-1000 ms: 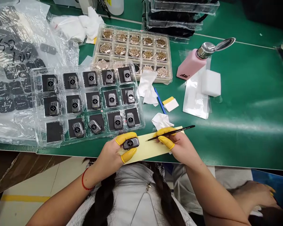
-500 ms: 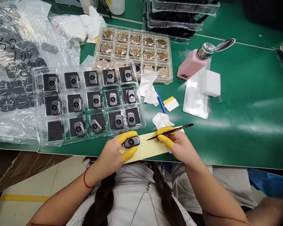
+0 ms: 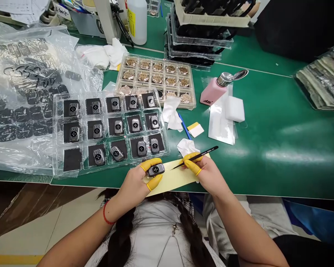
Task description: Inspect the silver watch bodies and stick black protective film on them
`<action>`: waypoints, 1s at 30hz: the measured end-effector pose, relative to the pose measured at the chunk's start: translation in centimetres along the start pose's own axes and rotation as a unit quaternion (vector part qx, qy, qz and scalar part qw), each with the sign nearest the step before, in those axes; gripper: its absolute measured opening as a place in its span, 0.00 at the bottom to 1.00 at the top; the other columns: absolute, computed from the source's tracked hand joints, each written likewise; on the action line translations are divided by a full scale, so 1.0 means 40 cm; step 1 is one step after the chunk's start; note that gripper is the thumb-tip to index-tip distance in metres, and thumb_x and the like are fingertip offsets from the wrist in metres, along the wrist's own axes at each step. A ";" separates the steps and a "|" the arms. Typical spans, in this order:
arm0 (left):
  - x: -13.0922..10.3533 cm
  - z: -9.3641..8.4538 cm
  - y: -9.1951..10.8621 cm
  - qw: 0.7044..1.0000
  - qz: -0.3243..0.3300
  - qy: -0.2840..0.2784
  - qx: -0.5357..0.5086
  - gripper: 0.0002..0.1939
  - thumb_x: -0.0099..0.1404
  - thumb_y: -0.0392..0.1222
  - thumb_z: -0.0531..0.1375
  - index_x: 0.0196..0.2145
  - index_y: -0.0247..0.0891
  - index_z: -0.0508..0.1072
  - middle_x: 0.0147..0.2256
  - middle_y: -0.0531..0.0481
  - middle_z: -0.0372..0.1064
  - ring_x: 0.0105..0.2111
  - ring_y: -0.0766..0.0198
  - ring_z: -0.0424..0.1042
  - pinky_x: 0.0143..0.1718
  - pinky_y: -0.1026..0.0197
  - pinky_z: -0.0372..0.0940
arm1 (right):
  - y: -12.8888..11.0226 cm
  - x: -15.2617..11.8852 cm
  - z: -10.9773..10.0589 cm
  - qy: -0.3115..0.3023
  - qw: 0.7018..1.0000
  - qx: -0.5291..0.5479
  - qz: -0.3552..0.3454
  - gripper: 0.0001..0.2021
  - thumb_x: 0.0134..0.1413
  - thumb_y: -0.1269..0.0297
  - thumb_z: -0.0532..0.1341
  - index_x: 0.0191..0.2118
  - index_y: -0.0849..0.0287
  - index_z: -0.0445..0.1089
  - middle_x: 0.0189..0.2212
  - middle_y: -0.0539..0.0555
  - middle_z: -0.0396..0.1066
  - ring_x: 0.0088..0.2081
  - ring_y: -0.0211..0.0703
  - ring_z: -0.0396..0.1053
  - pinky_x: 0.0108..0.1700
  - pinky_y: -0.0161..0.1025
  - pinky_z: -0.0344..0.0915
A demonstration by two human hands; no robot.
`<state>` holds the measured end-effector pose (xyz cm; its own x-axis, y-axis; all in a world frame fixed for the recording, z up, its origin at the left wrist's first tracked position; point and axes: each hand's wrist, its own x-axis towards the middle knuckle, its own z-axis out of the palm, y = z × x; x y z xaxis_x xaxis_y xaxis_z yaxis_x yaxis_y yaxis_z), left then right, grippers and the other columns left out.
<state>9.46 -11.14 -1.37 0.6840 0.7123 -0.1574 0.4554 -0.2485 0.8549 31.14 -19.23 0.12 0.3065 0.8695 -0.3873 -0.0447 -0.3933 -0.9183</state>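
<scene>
Viewpoint has tipped toward the far edge of the bench since the earlier frame, and a neighbour's arm at lower right is gone from view; both hands keep nearly the same pose. Left hand: fingers pinch a dark watch body by opposite edges, over the left end of a yellow paper at the bench's near edge. Right hand: fingers pinch black tweezers, tip just beside the watch body, apart from it; cannot tell whether the tips are parted.

Handling, as judged: keep the left pinch on the edges so the upward face stays uncovered, steady both wrists near the bench edge, bring the tip in shallow and light, since a fine point could scratch.

Materials: watch body smooth, rounded-rectangular, with a glossy dark disc bearing pale dots. Finger covers yellow, thin, close-fitting. Tray toward the bench's left: clear ridged plastic; its near-left compartment shows a flat black pad. White cloth crumpled, just beyond the paper.
</scene>
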 end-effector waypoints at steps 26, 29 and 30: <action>-0.025 0.017 0.003 0.923 0.349 -0.076 0.141 0.15 0.68 0.42 0.54 0.50 0.35 0.65 0.50 0.39 0.71 0.50 0.57 0.70 0.48 0.55 0.65 | -0.009 0.001 -0.006 -0.003 0.999 -0.044 0.013 0.17 0.43 0.49 0.67 0.30 0.59 0.74 0.32 0.55 0.76 0.34 0.45 0.72 0.37 0.40 0.69; -0.021 0.027 0.000 0.915 0.355 -0.096 0.165 0.14 0.70 0.42 0.52 0.50 0.33 0.65 0.50 0.37 0.71 0.52 0.56 0.69 0.47 0.54 0.64 | -0.012 -0.001 -0.004 0.001 0.999 -0.044 0.016 0.17 0.43 0.50 0.68 0.32 0.59 0.74 0.32 0.55 0.75 0.33 0.45 0.72 0.36 0.39 0.69; -0.020 0.028 -0.002 0.914 0.357 -0.100 0.167 0.14 0.70 0.42 0.52 0.50 0.33 0.65 0.49 0.37 0.72 0.53 0.56 0.68 0.48 0.54 0.64 | -0.012 -0.002 -0.003 0.003 0.999 -0.044 0.018 0.17 0.43 0.49 0.68 0.32 0.59 0.74 0.31 0.55 0.75 0.33 0.45 0.72 0.35 0.39 0.70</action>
<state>9.54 -12.42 -1.86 0.9499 0.1648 0.2657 -0.0220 -0.8127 0.5823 31.25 -19.17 0.59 0.3122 0.8521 -0.4200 0.0275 -0.4500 -0.8926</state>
